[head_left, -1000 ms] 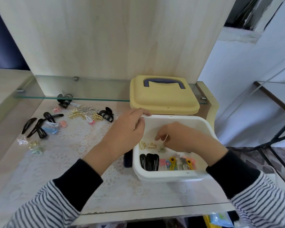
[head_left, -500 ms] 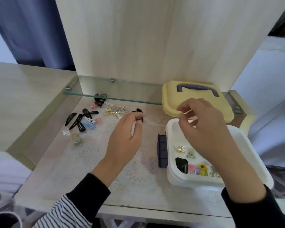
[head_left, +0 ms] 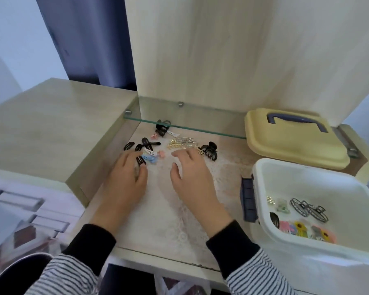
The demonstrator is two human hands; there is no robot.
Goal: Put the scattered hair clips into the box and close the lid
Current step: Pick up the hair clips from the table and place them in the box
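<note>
Black clips (head_left: pixel 140 161) at left hand (head_left: pixel 124 179) fingertips; right hand (head_left: pixel 192 177) spread nearby.

soft, cool daylight fills the scene evenly, leaving only faint shadows under the left hand (head_left: pixel 124 184) and right hand (head_left: pixel 192 179). the white box (head_left: pixel 303 184) nearly washes out. the wide lens bends the edges; the striped sleeves (head_left: pixel 262 277) and the fingertips look smeared.
</note>
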